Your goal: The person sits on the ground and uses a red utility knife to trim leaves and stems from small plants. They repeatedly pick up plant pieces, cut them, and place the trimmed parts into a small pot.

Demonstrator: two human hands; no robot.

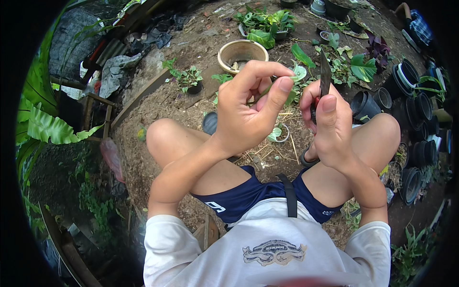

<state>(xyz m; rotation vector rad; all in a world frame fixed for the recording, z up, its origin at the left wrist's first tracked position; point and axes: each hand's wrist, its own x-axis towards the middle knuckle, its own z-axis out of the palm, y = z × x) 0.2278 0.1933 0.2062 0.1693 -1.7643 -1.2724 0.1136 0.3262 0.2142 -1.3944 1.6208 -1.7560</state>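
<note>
My left hand (251, 104) is raised in front of me, thumb and forefinger pinching a thin green plant stem (293, 78); a pale variegated leaf (299, 71) shows just past the fingertips. To its right, my right hand (331, 122) grips a knife with its dark blade (325, 73) pointing up and my thumb against the blade's base. The red and black handle is mostly hidden in the fingers. Below and between the hands, a small round pot (285, 133) with a variegated leaf stands on straw-strewn soil. Beyond my left hand is a round cream plastic basin (243, 48) with small pieces inside.
Potted variegated plants (193, 79) and a tray of leafy cuttings (267, 25) stand ahead. Black plastic pots (408, 77) are stacked at the right. A wooden plank (143, 97) lies at the left, near a large fern (50, 123). Another person (419, 27) is at the far upper right.
</note>
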